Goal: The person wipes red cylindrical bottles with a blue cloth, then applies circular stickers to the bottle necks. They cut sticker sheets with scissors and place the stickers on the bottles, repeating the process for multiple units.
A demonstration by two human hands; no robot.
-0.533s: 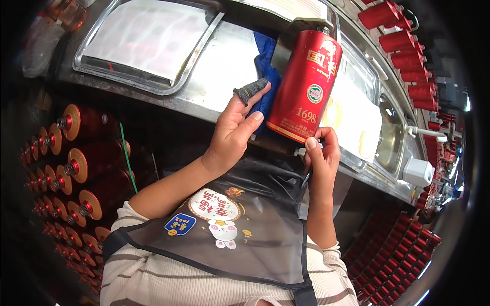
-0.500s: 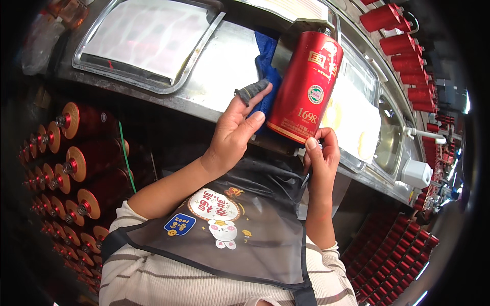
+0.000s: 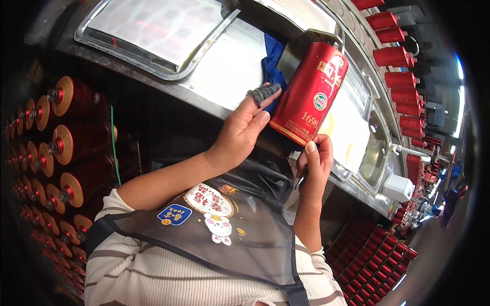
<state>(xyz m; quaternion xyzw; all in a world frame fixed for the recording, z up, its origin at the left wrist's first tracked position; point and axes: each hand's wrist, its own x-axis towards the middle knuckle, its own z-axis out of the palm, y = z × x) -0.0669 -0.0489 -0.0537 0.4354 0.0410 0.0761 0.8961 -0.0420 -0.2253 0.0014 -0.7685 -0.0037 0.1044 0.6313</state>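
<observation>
A red bottle point(image 3: 306, 94) with gold and white lettering and a round green-white emblem lies tilted, its neck pointing away from me. My right hand point(image 3: 316, 159) pinches the lower right corner of its base between thumb and fingers. Something thin and dark, too small to name, shows below those fingers. Beside the bottle's lower left edge is my left hand point(image 3: 241, 127), fingers stretched out, with a grey knitted sleeve point(image 3: 264, 94) round one finger. Its fingertips are close to the bottle; whether they touch is unclear. A blue cloth point(image 3: 273, 66) lies along the bottle's left side, partly hidden.
A metal tray point(image 3: 173, 71) with a white sheet stands at the far left of the steel worktop point(image 3: 217, 76). To the right are a sink point(image 3: 375, 163) and a white jug point(image 3: 398, 187). Red bottles line a conveyor point(image 3: 380, 86); stacked bottles point(image 3: 64, 143) fill the lower left.
The whole view has turned and shifted a little. The bottle stays in my right hand's pinch, and my left hand remains beside it with hardly any change.
</observation>
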